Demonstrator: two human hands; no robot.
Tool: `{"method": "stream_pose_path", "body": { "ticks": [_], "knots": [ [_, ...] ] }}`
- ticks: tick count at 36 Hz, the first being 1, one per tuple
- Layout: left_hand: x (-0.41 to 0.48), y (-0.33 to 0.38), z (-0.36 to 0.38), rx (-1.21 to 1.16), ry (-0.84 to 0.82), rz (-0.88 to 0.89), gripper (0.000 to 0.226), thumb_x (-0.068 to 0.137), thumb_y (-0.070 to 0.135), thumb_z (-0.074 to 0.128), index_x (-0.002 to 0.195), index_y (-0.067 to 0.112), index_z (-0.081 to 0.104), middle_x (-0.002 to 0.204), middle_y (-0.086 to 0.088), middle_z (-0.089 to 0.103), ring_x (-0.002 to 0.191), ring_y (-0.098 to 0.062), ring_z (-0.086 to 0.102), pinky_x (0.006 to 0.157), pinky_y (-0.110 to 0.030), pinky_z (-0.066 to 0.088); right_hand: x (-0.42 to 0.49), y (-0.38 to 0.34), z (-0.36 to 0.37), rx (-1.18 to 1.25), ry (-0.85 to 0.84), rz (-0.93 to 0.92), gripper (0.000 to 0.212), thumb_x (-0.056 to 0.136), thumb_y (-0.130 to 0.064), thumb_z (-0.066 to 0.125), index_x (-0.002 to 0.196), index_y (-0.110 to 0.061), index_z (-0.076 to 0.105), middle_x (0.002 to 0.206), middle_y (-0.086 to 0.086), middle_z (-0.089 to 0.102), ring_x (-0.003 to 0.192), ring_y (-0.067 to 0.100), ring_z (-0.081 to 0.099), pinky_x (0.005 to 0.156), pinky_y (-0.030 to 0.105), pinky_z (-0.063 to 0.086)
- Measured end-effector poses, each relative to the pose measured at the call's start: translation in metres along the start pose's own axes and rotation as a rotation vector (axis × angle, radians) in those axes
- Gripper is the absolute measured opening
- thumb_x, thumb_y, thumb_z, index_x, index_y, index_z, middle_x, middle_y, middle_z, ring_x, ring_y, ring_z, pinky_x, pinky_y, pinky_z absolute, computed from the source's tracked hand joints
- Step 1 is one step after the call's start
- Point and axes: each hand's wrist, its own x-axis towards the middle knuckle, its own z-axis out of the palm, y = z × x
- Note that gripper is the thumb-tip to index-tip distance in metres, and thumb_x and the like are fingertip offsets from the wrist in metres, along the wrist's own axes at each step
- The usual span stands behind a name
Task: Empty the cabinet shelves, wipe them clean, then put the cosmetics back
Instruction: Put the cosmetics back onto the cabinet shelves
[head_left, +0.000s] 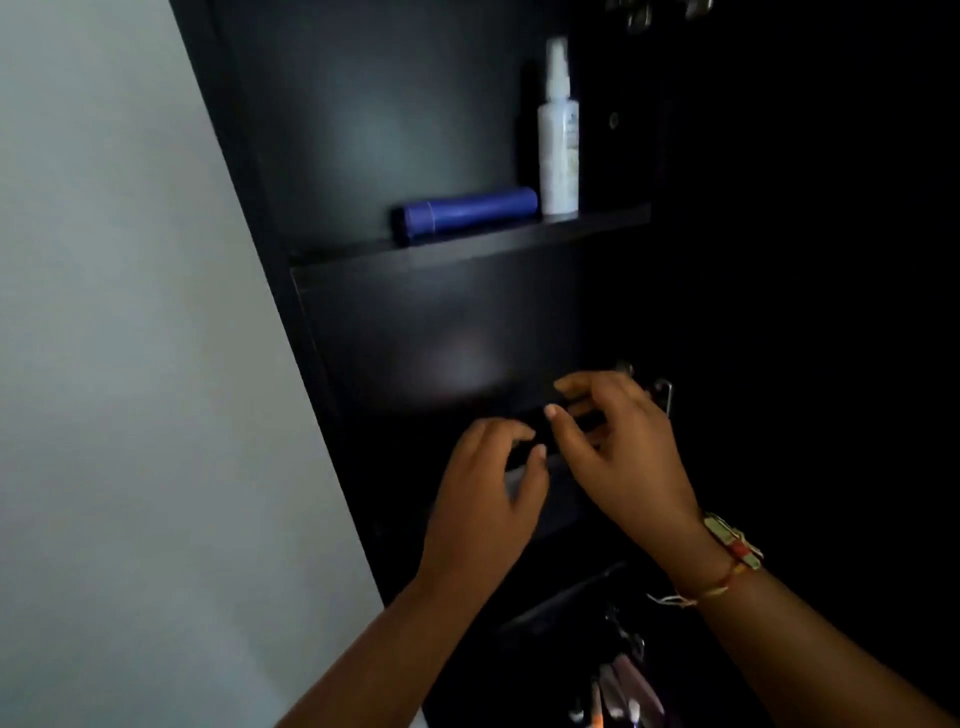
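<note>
A black cabinet stands open before me. On its upper shelf (613, 218) a blue tube (465, 210) lies on its side, and a white spray bottle (558, 135) stands upright just right of it. At the lower shelf, my left hand (493, 483) and my right hand (618, 441) meet, fingers pinched around a slim dark object (582, 418) that is hard to make out against the black wood. A thread bracelet sits on my right wrist.
A pale wall (130, 364) borders the cabinet on the left. Below my arms, several brushes and small tools (618, 691) poke up from a lower compartment. Metal hooks (665, 395) show at the right, behind my right hand.
</note>
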Motion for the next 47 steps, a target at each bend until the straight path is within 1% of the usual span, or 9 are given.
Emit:
{"method": "stream_pose_path", "body": {
  "ticks": [8, 11, 13, 15, 18, 23, 35, 41, 47],
  "knots": [
    [-0.123, -0.056, 0.074, -0.057, -0.391, -0.356, 0.011, 0.091, 0.026, 0.058, 0.081, 0.021, 0.059, 0.081, 0.010, 0.057, 0.074, -0.001, 0.056, 0.066, -0.011, 0.043, -0.138, 0.085, 0.029, -0.084, -0.430, 0.452, 0.016, 0.085, -0.024, 0.070, 0.099, -0.016, 0.069, 0.094, -0.001, 0.070, 0.079, 0.011, 0.068, 0.074, 0.019, 0.053],
    [-0.157, -0.067, 0.100, -0.054, -0.492, -0.472, 0.021, 0.092, 0.025, 0.060, 0.073, 0.021, 0.054, 0.068, 0.009, 0.055, 0.062, -0.001, 0.054, 0.059, -0.013, 0.041, -0.177, 0.110, 0.034, -0.130, -0.605, 0.596, 0.008, 0.086, -0.026, 0.068, 0.083, -0.018, 0.065, 0.084, -0.002, 0.070, 0.075, 0.012, 0.067, 0.062, 0.004, 0.040],
    [-0.176, -0.074, 0.115, -0.034, -0.575, -0.528, 0.022, 0.093, 0.025, 0.059, 0.073, 0.018, 0.056, 0.069, 0.004, 0.061, 0.061, -0.001, 0.055, 0.057, -0.014, 0.040, -0.198, 0.124, 0.034, -0.153, -0.709, 0.677, 0.017, 0.089, -0.030, 0.063, 0.074, -0.021, 0.060, 0.077, -0.004, 0.066, 0.077, 0.015, 0.066, 0.063, 0.009, 0.040],
    [-0.192, -0.080, 0.129, -0.003, -0.650, -0.577, 0.020, 0.094, 0.027, 0.058, 0.080, 0.013, 0.062, 0.079, 0.000, 0.067, 0.069, -0.005, 0.059, 0.057, -0.010, 0.038, -0.216, 0.133, 0.032, -0.192, -0.770, 0.746, 0.018, 0.092, -0.036, 0.057, 0.092, -0.021, 0.066, 0.090, -0.004, 0.068, 0.087, 0.017, 0.066, 0.073, 0.022, 0.048],
    [-0.213, -0.088, 0.148, 0.006, -0.699, -0.668, 0.019, 0.094, 0.024, 0.058, 0.096, 0.009, 0.068, 0.095, -0.004, 0.072, 0.087, -0.014, 0.068, 0.065, -0.010, 0.040, -0.242, 0.145, 0.032, -0.258, -0.836, 0.787, 0.032, 0.095, -0.032, 0.053, 0.124, -0.021, 0.061, 0.115, 0.000, 0.066, 0.101, 0.023, 0.064, 0.079, 0.025, 0.046],
    [-0.235, -0.105, 0.177, 0.018, -0.765, -0.786, 0.017, 0.093, 0.018, 0.058, 0.106, 0.010, 0.066, 0.106, -0.005, 0.071, 0.099, -0.015, 0.067, 0.076, -0.017, 0.049, -0.287, 0.172, 0.042, -0.337, -0.959, 0.975, 0.033, 0.096, -0.037, 0.048, 0.116, -0.015, 0.063, 0.109, 0.009, 0.068, 0.099, 0.028, 0.064, 0.081, 0.030, 0.049],
    [-0.242, -0.161, 0.238, 0.168, -0.813, -0.747, 0.045, 0.092, 0.016, 0.061, 0.136, 0.015, 0.052, 0.134, -0.011, 0.051, 0.118, -0.025, 0.058, 0.091, -0.028, 0.050, -0.340, 0.213, 0.084, -0.329, -0.941, 1.099, 0.032, 0.093, -0.027, 0.060, 0.119, -0.009, 0.060, 0.121, 0.013, 0.065, 0.114, 0.034, 0.060, 0.094, 0.037, 0.049],
    [-0.248, -0.179, 0.261, 0.198, -0.926, -0.686, 0.049, 0.095, 0.015, 0.058, 0.142, 0.019, 0.045, 0.144, -0.008, 0.044, 0.131, -0.023, 0.048, 0.097, -0.026, 0.044, -0.358, 0.224, 0.104, -0.400, -0.892, 1.041, 0.035, 0.085, -0.031, 0.067, 0.115, -0.015, 0.059, 0.116, 0.008, 0.062, 0.106, 0.032, 0.061, 0.083, 0.040, 0.054],
    [-0.256, -0.190, 0.277, 0.239, -0.963, -0.597, 0.040, 0.096, 0.011, 0.055, 0.136, 0.013, 0.052, 0.138, -0.008, 0.050, 0.127, -0.021, 0.051, 0.098, -0.025, 0.043, -0.374, 0.233, 0.113, -0.516, -0.938, 0.961, 0.041, 0.083, -0.034, 0.070, 0.117, -0.014, 0.060, 0.119, 0.009, 0.057, 0.106, 0.030, 0.058, 0.079, 0.038, 0.052]
  ]
}}
